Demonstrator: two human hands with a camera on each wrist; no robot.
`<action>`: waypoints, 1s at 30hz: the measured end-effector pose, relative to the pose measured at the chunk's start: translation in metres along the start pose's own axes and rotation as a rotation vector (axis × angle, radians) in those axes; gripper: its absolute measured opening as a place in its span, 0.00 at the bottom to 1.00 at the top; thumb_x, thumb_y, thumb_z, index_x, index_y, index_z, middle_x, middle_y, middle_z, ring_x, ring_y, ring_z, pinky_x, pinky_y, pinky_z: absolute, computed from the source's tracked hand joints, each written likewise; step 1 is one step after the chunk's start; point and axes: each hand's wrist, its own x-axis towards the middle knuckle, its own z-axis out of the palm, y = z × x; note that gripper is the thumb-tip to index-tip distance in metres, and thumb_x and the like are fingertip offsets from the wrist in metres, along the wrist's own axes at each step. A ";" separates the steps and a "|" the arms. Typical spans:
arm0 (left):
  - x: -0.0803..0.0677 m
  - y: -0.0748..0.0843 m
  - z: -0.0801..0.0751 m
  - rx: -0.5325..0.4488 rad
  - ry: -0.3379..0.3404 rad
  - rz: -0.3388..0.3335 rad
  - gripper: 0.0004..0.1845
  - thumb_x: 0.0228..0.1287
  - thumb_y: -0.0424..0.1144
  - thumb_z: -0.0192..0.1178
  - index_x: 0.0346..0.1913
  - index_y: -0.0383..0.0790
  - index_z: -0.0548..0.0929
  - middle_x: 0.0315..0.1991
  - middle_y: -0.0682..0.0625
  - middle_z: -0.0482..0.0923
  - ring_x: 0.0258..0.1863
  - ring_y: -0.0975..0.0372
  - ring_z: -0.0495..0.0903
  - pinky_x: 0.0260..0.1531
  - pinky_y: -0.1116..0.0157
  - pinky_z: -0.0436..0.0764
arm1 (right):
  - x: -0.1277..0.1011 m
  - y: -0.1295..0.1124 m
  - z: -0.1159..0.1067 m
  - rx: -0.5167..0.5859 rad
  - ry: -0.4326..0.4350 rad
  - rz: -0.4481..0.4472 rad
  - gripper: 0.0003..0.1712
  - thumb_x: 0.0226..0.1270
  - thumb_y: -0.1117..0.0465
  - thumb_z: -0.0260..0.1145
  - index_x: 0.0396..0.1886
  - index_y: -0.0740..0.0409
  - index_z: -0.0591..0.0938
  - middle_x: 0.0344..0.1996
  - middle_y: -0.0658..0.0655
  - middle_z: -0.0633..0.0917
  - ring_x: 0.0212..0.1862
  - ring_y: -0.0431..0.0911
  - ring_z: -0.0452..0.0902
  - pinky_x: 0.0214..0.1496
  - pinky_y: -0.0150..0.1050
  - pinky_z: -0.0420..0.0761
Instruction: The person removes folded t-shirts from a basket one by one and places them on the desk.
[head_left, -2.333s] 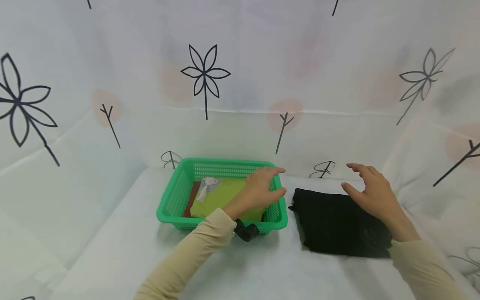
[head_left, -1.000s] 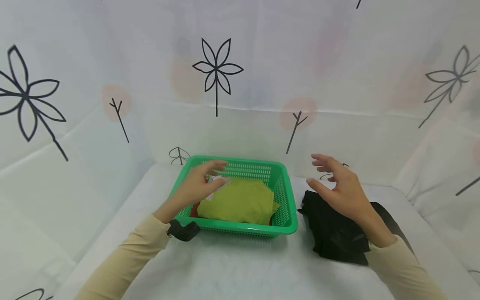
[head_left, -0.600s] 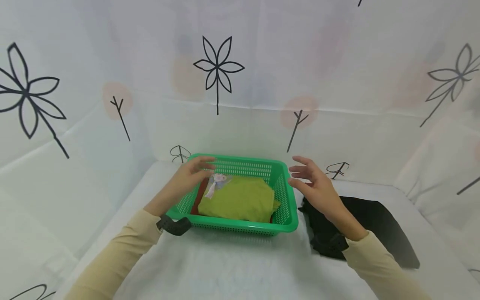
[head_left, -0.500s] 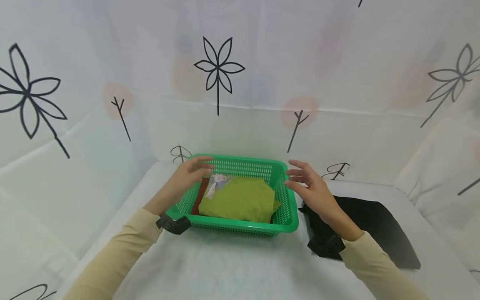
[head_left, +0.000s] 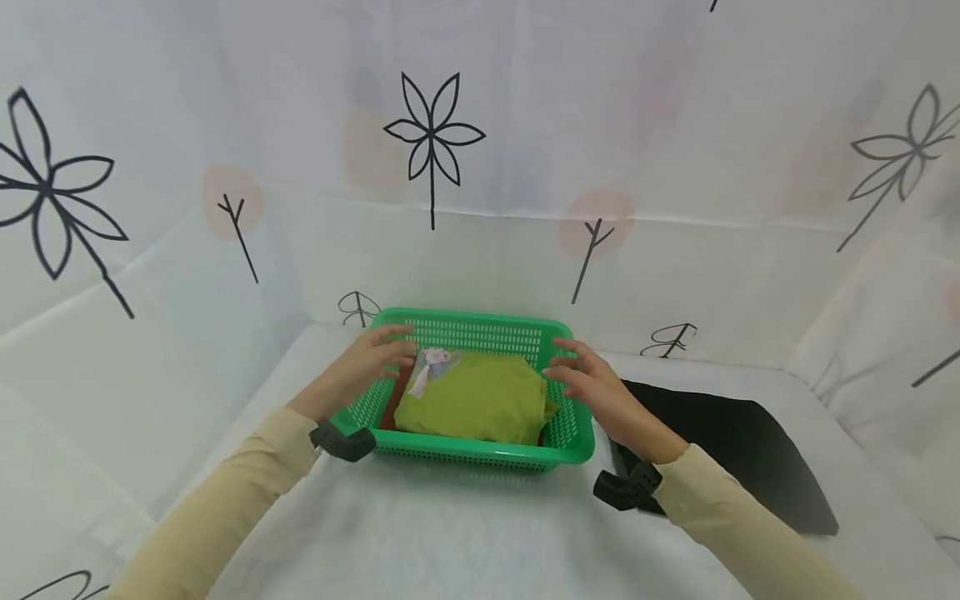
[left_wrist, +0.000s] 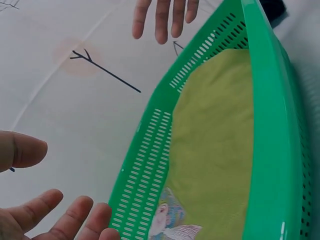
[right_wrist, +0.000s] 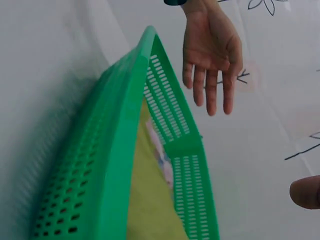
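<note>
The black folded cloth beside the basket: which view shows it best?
The head view: the black cloth lies on the white surface right of the green basket, partly behind the right hand. The left wrist view catches only a dark corner; the right wrist view shows none of it.

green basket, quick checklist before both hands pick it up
1. Left hand at the basket's left rim, fingers straight: ok.
2. Right hand at the right rim, fingers straight: ok.
3. Grip closed on the basket: not ok, neither hand curls round the rim.
4. Green cloth lies folded inside, below the rim: ok.
5. Black cloth lies apart from the basket: cannot tell, the right arm hides the gap.
</note>
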 end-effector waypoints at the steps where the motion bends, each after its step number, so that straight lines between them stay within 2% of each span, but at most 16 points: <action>1: 0.002 -0.002 0.000 -0.012 0.001 -0.022 0.31 0.72 0.39 0.53 0.72 0.34 0.58 0.64 0.34 0.65 0.61 0.43 0.67 0.60 0.47 0.66 | 0.003 0.001 0.002 0.021 -0.001 0.024 0.37 0.73 0.55 0.57 0.75 0.56 0.54 0.67 0.67 0.63 0.66 0.60 0.61 0.65 0.57 0.62; 6: 0.007 -0.009 0.001 -0.043 0.009 -0.097 0.32 0.72 0.40 0.52 0.73 0.33 0.55 0.64 0.35 0.64 0.61 0.44 0.66 0.59 0.49 0.67 | 0.013 0.004 0.011 0.088 -0.007 0.083 0.38 0.72 0.57 0.57 0.76 0.56 0.53 0.68 0.69 0.61 0.69 0.60 0.57 0.67 0.59 0.58; 11: 0.011 -0.016 0.003 -0.025 0.009 -0.139 0.33 0.73 0.42 0.53 0.73 0.32 0.55 0.63 0.33 0.64 0.61 0.41 0.64 0.60 0.47 0.66 | 0.018 0.007 0.019 0.078 -0.012 0.125 0.38 0.71 0.57 0.58 0.75 0.56 0.52 0.69 0.70 0.58 0.70 0.61 0.54 0.67 0.62 0.55; 17: 0.017 -0.022 0.006 0.017 0.017 -0.200 0.33 0.70 0.42 0.56 0.72 0.32 0.57 0.63 0.35 0.64 0.62 0.43 0.65 0.61 0.47 0.65 | 0.024 0.010 0.025 0.060 0.002 0.163 0.41 0.69 0.56 0.60 0.76 0.56 0.52 0.71 0.70 0.52 0.71 0.62 0.47 0.68 0.64 0.50; 22: 0.020 -0.026 0.009 0.077 0.016 -0.223 0.33 0.69 0.42 0.56 0.70 0.30 0.59 0.62 0.35 0.66 0.60 0.44 0.68 0.60 0.48 0.67 | 0.030 0.011 0.031 0.055 0.011 0.175 0.43 0.68 0.57 0.61 0.76 0.58 0.50 0.72 0.69 0.51 0.71 0.61 0.47 0.68 0.62 0.49; 27: 0.021 -0.031 0.011 0.105 0.002 -0.240 0.37 0.67 0.43 0.59 0.72 0.30 0.57 0.60 0.37 0.66 0.51 0.49 0.69 0.53 0.52 0.70 | 0.035 0.015 0.033 0.072 0.017 0.211 0.46 0.67 0.58 0.60 0.77 0.58 0.47 0.74 0.66 0.43 0.73 0.63 0.38 0.67 0.66 0.45; 30: 0.020 -0.034 0.012 0.121 -0.008 -0.249 0.38 0.66 0.44 0.59 0.72 0.30 0.56 0.63 0.36 0.63 0.53 0.49 0.67 0.53 0.52 0.70 | 0.037 0.017 0.033 0.088 0.021 0.243 0.46 0.66 0.57 0.61 0.77 0.56 0.46 0.75 0.65 0.40 0.73 0.64 0.33 0.64 0.71 0.44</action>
